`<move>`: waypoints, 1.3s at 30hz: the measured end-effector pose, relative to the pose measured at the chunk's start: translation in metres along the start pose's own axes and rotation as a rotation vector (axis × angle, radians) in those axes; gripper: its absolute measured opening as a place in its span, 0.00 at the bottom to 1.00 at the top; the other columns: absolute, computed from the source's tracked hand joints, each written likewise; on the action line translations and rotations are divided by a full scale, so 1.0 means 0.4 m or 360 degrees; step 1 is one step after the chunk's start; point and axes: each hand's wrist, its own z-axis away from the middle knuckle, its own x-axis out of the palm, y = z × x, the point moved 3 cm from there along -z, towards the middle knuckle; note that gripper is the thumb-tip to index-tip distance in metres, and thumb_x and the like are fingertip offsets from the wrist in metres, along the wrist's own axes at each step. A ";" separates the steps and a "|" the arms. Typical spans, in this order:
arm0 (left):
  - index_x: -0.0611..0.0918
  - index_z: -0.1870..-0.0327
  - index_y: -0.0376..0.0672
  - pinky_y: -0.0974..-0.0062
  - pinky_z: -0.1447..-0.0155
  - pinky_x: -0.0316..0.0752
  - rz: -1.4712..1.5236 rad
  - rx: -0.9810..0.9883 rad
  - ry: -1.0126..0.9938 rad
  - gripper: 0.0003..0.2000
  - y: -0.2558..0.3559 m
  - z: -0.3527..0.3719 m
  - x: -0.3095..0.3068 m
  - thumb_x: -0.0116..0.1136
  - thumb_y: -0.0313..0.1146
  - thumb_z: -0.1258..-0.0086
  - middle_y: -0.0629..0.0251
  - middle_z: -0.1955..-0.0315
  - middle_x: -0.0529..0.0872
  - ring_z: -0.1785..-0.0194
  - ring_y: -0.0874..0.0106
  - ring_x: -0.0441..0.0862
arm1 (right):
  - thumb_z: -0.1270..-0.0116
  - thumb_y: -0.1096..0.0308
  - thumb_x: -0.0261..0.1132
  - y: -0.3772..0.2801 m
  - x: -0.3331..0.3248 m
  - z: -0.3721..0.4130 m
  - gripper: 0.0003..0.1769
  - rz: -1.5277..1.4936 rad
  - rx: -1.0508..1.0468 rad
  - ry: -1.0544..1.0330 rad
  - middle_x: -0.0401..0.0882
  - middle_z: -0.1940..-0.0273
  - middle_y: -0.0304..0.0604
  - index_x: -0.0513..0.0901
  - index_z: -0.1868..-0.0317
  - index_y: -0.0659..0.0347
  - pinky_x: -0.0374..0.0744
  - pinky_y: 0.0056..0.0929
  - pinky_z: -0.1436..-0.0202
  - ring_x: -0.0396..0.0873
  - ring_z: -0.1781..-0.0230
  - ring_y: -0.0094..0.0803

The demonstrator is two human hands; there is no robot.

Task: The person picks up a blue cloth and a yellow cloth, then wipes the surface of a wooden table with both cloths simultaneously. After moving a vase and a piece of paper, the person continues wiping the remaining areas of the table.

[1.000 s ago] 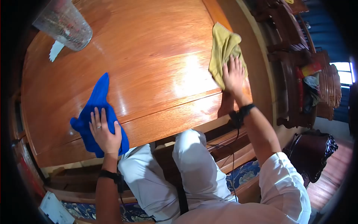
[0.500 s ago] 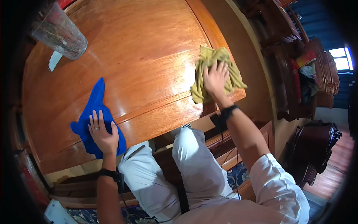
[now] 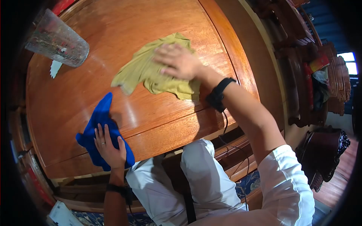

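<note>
My right hand (image 3: 179, 62) lies flat on an olive-yellow cloth (image 3: 145, 71), fingers stretched out and slightly smeared by motion. The cloth is spread with folds over the middle of a wooden tabletop (image 3: 124, 22). At the near left of the table, my left hand (image 3: 109, 145) rests open on a blue cloth (image 3: 98, 113), its palm pressing near the cloth's lower end. One corner of that cloth points away toward the table's middle.
A clear plastic tumbler (image 3: 62, 41) leans into view at the far left, with a torn white paper scrap (image 3: 55, 68) beside it. Carved dark wooden furniture (image 3: 324, 154) stands off to the right. My legs (image 3: 200, 169) are at the table's near edge.
My right hand has swept the yellow cloth leftward from the table's right corner to its middle, spreading it out. The left hand and blue cloth keep about the same place on the table.
</note>
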 end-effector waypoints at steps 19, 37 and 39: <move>0.72 0.25 0.42 0.46 0.20 0.55 -0.0016 0.0028 0.0013 0.31 0.003 0.002 -0.002 0.57 0.38 0.30 0.51 0.23 0.68 0.19 0.49 0.61 | 0.21 0.42 0.45 0.345 -0.086 0.368 0.42 0.0290 0.2142 0.0301 0.58 0.20 0.58 0.60 0.21 0.68 0.54 0.58 0.18 0.53 0.17 0.51; 0.71 0.26 0.39 0.45 0.20 0.54 -0.0009 -0.0024 -0.0067 0.31 0.007 -0.001 -0.006 0.56 0.35 0.31 0.48 0.23 0.67 0.20 0.47 0.60 | 0.20 0.43 0.48 0.308 -0.058 0.275 0.35 0.0146 0.1383 0.0285 0.59 0.19 0.46 0.69 0.24 0.58 0.48 0.55 0.16 0.52 0.16 0.45; 0.73 0.27 0.41 0.45 0.21 0.55 -0.0014 0.0020 -0.0004 0.31 0.005 0.002 -0.001 0.57 0.37 0.33 0.50 0.23 0.67 0.20 0.47 0.62 | 0.20 0.44 0.49 0.235 -0.069 0.349 0.35 0.0124 0.1361 0.0260 0.59 0.19 0.48 0.69 0.24 0.61 0.48 0.54 0.16 0.53 0.17 0.45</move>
